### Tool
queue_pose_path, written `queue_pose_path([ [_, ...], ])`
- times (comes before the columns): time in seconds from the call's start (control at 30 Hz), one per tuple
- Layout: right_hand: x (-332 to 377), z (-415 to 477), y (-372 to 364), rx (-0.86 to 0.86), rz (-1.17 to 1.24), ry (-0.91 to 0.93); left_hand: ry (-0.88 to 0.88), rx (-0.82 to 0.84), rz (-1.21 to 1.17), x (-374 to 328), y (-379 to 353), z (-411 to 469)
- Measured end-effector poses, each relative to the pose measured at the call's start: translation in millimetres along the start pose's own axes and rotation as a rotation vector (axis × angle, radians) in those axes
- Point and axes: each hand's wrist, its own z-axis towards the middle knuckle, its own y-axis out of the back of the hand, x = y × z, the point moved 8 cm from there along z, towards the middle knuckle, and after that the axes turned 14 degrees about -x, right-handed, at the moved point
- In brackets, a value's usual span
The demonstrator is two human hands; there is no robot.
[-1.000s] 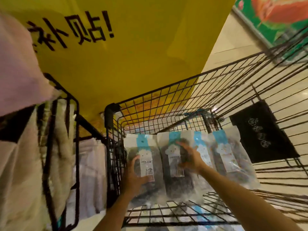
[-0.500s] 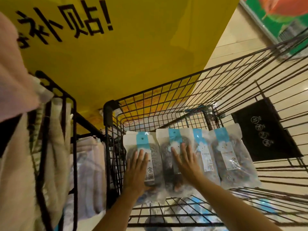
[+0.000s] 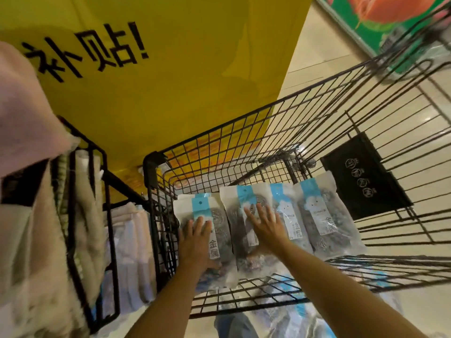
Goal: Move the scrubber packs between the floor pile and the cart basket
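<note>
Four packets were laid side by side in the cart (image 3: 317,123), long axes running near to far. The left hand (image 3: 196,242) was pressed flat, fingers straight, on the leftmost packet (image 3: 217,230); the right hand (image 3: 264,224) was spread flat on the second packet (image 3: 240,215).

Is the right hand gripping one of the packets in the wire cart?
No, the right hand lies flat with straight fingers on the second packet in the wire cart.
</note>
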Motion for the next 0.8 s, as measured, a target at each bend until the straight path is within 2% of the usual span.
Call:
queue_pose_path([
  [0.1, 1, -9, 17, -0.033, 0.041, -0.048, -0.011, -0.023, -0.006, -4, 12, -4],
  [0.23, -7, -30, 56, -0.203, 0.118, -0.161, -0.040, -0.143, -0.114, -25, 55, -6],
  [0.37, -21, -71, 117, -0.371, 0.091, -0.327, -0.135, -0.257, -0.194, -60, 121, -15],
  [0.53, -17, -171, 184, -0.554, 0.037, -0.578, -0.418, -0.441, -0.227, -93, 201, -60],
  [0.63, 8, -256, 203, -0.595, 0.007, -0.706, -0.636, -0.517, -0.176, -115, 233, -115],
  [0.8, 60, -404, 195, -0.704, 0.046, -0.915, -0.958, -0.489, -0.197, -153, 242, -232],
])
